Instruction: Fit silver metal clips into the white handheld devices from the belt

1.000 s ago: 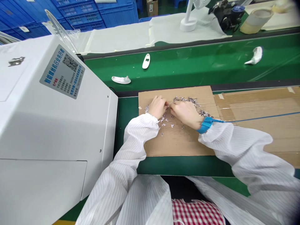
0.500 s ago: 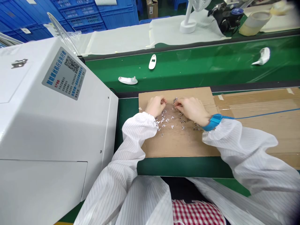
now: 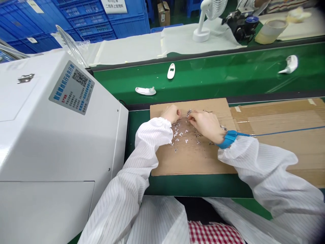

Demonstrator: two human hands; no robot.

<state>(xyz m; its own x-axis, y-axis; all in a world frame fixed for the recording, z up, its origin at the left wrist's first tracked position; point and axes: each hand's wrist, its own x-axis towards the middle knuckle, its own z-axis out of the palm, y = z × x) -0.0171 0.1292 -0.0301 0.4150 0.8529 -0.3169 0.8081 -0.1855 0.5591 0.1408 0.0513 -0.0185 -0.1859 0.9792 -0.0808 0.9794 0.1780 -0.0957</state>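
Note:
My left hand (image 3: 173, 113) is over the upper part of a cardboard sheet (image 3: 195, 161), fingers curled closed. Whatever its fingertips hold, if anything, is too small to make out. To its right, my right hand (image 3: 207, 125) has thumb and forefinger pinched together beside a small cluster of shiny metal pieces (image 3: 189, 112). Its pinch hides what may be inside. Many loose, bent metal pieces (image 3: 180, 134) are scattered on the cardboard below and between both hands. More of them lie partly covered by my right hand. A blue wrist strap (image 3: 228, 139) circles my right wrist.
A large white machine (image 3: 101, 142) stands at left. Beyond the cardboard runs a green belt (image 3: 215, 79) carrying white plastic parts (image 3: 171, 71). A blue cord (image 3: 289, 131) crosses the right-hand cardboard. A white fan (image 3: 201, 32) and a tape roll (image 3: 271, 31) stand behind.
My left hand has turned slightly, its fingers now more curled in. My right hand remains near the cluster, a little lower. The white parts on the belt have shifted right.

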